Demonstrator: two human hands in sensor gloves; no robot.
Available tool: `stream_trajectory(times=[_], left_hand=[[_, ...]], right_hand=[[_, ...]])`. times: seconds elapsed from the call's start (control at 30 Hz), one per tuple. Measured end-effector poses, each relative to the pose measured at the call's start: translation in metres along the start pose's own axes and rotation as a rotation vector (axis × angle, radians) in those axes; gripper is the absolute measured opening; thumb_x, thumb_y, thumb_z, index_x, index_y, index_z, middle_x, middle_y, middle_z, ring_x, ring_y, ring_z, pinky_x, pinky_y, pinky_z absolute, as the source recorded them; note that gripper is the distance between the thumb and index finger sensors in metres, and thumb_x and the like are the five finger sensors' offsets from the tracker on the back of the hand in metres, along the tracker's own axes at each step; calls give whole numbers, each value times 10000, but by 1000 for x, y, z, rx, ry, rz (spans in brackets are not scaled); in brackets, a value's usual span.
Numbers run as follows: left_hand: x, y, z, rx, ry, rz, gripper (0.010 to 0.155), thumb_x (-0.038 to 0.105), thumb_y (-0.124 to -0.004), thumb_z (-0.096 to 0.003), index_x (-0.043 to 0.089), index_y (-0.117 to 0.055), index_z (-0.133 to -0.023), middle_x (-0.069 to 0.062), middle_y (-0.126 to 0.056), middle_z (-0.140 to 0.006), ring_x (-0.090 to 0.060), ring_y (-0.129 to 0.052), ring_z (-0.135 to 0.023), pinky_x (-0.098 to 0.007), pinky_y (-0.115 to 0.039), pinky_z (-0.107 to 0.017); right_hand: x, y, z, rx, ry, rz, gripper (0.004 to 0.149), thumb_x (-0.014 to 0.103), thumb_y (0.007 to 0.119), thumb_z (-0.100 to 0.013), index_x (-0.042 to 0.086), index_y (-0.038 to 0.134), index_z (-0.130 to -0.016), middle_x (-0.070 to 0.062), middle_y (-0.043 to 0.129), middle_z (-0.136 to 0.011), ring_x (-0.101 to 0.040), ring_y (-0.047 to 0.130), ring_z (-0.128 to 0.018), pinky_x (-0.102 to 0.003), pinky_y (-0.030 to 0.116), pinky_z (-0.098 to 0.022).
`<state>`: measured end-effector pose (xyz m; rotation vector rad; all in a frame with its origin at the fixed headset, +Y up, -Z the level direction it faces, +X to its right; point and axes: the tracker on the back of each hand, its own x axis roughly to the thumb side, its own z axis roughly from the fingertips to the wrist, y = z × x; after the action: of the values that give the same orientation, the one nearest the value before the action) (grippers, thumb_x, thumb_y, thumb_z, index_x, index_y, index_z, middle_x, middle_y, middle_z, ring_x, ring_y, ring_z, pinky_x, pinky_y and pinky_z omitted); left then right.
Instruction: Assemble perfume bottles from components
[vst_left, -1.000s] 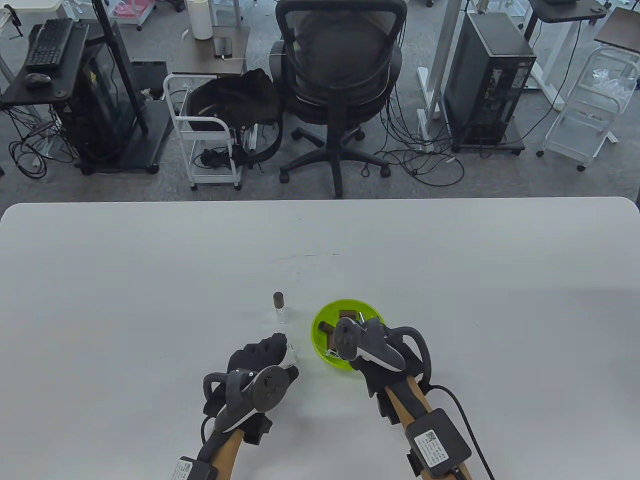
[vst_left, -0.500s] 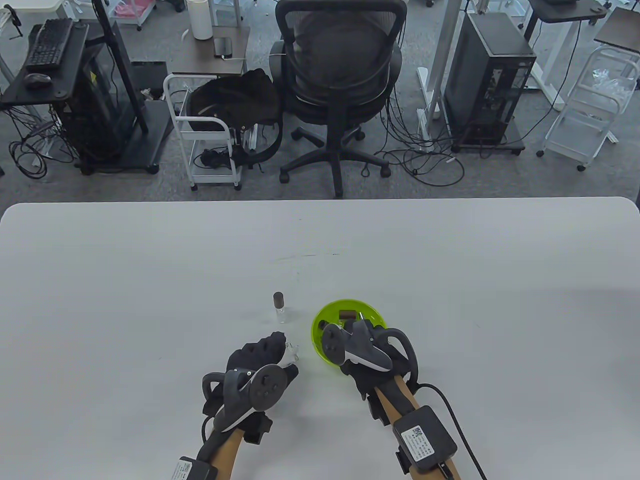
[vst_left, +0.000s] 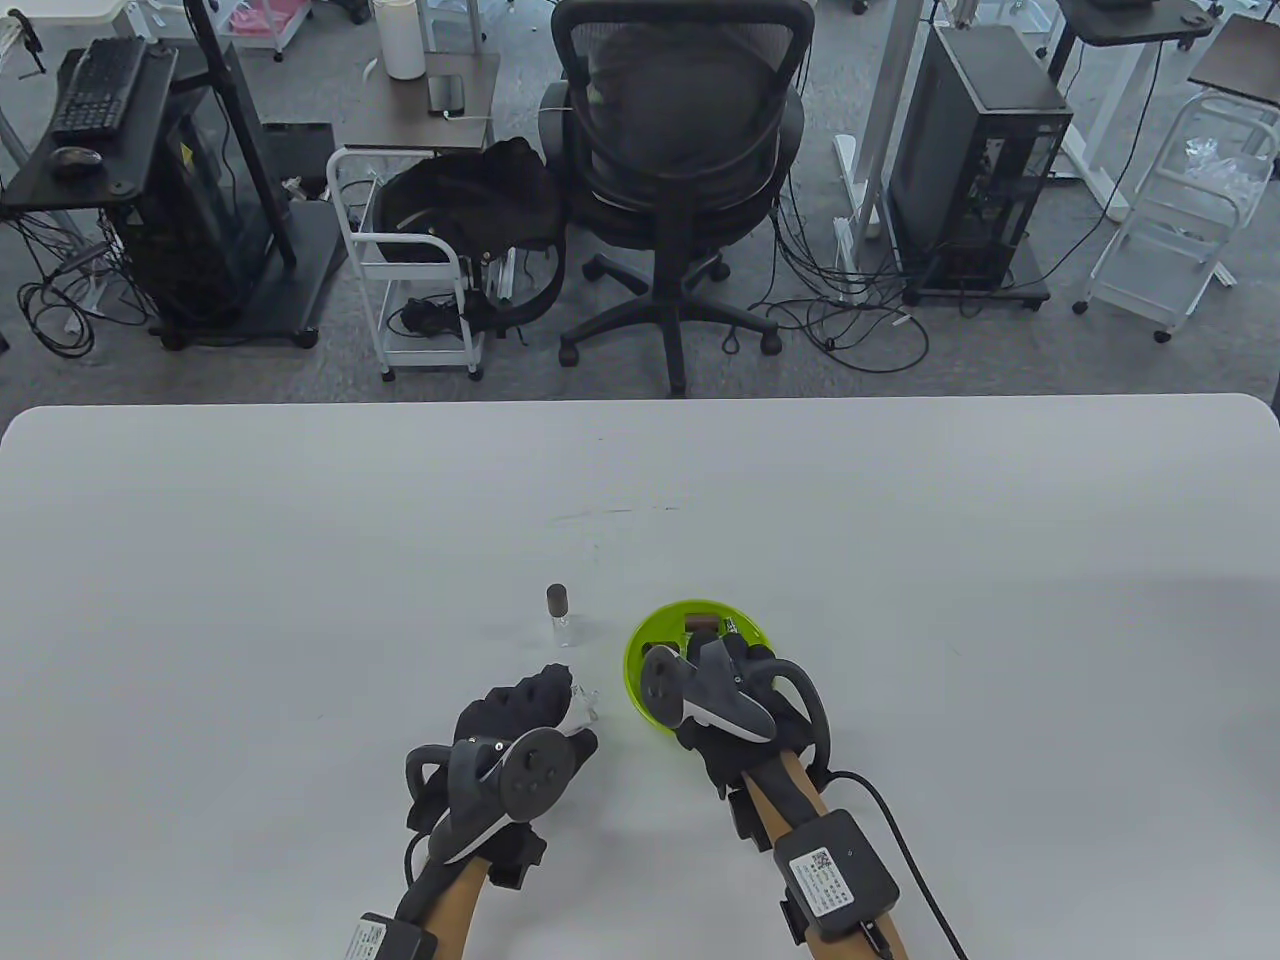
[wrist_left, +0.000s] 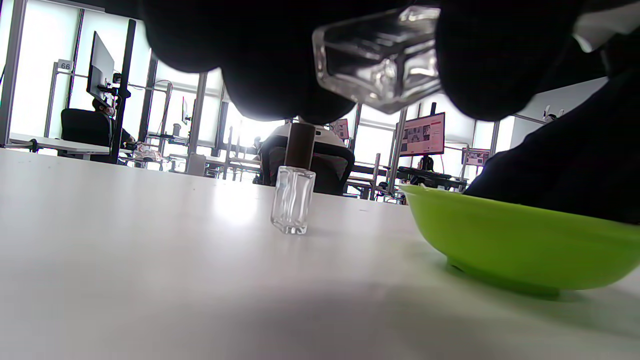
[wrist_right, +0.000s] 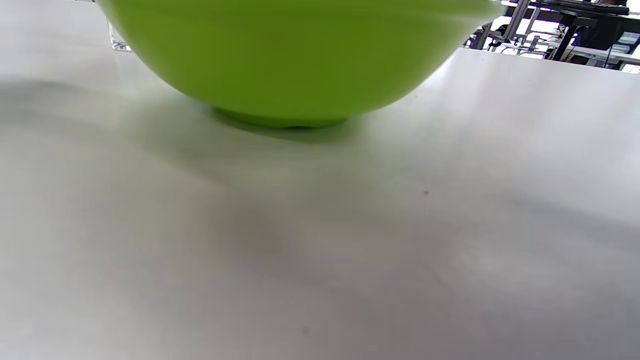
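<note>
My left hand (vst_left: 535, 705) grips a small clear glass bottle (vst_left: 584, 706), lifted off the table; in the left wrist view the bottle (wrist_left: 380, 55) sits between my black gloved fingers (wrist_left: 280, 55). An assembled bottle with a dark cap (vst_left: 560, 615) (wrist_left: 295, 192) stands upright beyond it. A green bowl (vst_left: 640, 640) (wrist_left: 515, 240) (wrist_right: 295, 55) holds dark caps (vst_left: 698, 625) and other parts. My right hand (vst_left: 735, 680) reaches down into the bowl; its fingers are hidden under the tracker.
The white table (vst_left: 300, 600) stretches wide around the work spot. An office chair (vst_left: 680, 160), a white cart (vst_left: 420, 270) and computer towers stand on the floor beyond the table's far edge.
My right hand has shifted left and deeper into the bowl, covering more of its contents. The left hand has stayed still with the glass bottle.
</note>
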<state>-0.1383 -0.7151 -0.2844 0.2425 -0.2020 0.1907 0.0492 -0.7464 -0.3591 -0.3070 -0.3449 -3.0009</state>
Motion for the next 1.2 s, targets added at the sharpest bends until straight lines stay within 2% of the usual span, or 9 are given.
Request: stream_trajectory(times=[0.23, 0.53, 0.67, 0.77, 0.93, 1.03, 1.07, 1.13, 1.2], left_hand=[[1, -1, 0, -6, -1, -3, 723, 618, -813, -428, 225, -655, -1014, -36, -883, -929, -245, -948, -756, -377, -783, -624], [2, -2, 0, -8, -4, -8, 724, 617, -813, -429, 224, -654, -1015, -36, -883, -928, -245, -948, -756, -376, -783, -622], [2, -2, 0, -8, -4, -4, 725, 618, -813, -428, 224, -654, -1015, -37, -883, -928, -244, -949, -755, -376, -783, -623], [2, -3, 0, -4, -4, 3, 724, 617, -814, -428, 223, -654, -1015, -38, -883, -928, -244, -949, -754, -376, -783, -622], [2, -3, 0, 12, -11, 23, 724, 618, -812, -428, 224, -655, -1014, -38, -883, -927, -243, -950, -754, -375, -785, -621], [3, -4, 1, 17, -19, 39, 724, 618, -812, -429, 224, -654, -1015, -36, -884, -927, -243, -950, -754, -376, -786, -620], [4, -5, 1, 19, -23, 41, 723, 619, -811, -429, 225, -653, -1015, -36, -883, -927, -243, -949, -754, -375, -786, -620], [5, -5, 2, 23, -30, 42, 723, 620, -810, -429, 226, -652, -1014, -35, -882, -928, -241, -950, -754, -374, -786, -620], [7, -6, 2, 27, -39, 45, 723, 621, -809, -429, 227, -651, -1015, -33, -883, -928, -241, -951, -754, -373, -787, -620]], right_hand=[[3, 1, -1, -24, 23, 42, 391, 507, 708, -568, 506, 657, -956, -125, 515, -1149, -390, 648, -898, -625, 491, -798], [10, 3, -4, -64, 46, 50, 302, 467, 760, -580, 451, 729, -880, -131, 519, -1128, -344, 643, -913, -633, 498, -791], [9, 3, -2, -81, 29, 27, 286, 453, 753, -587, 448, 736, -873, -132, 532, -1129, -348, 651, -913, -636, 506, -784], [3, 0, 3, -101, -12, -71, 297, 445, 743, -589, 455, 725, -885, -139, 536, -1143, -362, 651, -939, -646, 512, -777], [-14, -15, 22, -254, -84, -198, 307, 422, 730, -590, 448, 713, -896, -154, 537, -1165, -378, 658, -985, -625, 560, -765], [-25, -24, 35, -357, -116, -226, 317, 397, 673, -613, 418, 670, -929, -196, 589, -1162, -454, 736, -986, -614, 664, -724], [-29, -26, 40, -389, -125, -241, 323, 383, 649, -624, 400, 643, -947, -224, 626, -1150, -469, 807, -956, -596, 724, -698], [-38, -29, 49, -434, -151, -272, 330, 362, 611, -636, 373, 600, -966, -184, 773, -1045, -326, 969, -808, -480, 842, -612], [-42, -27, 57, -439, -171, -297, 345, 361, 609, -635, 341, 597, -980, -147, 863, -942, -243, 1022, -670, -417, 874, -541]])
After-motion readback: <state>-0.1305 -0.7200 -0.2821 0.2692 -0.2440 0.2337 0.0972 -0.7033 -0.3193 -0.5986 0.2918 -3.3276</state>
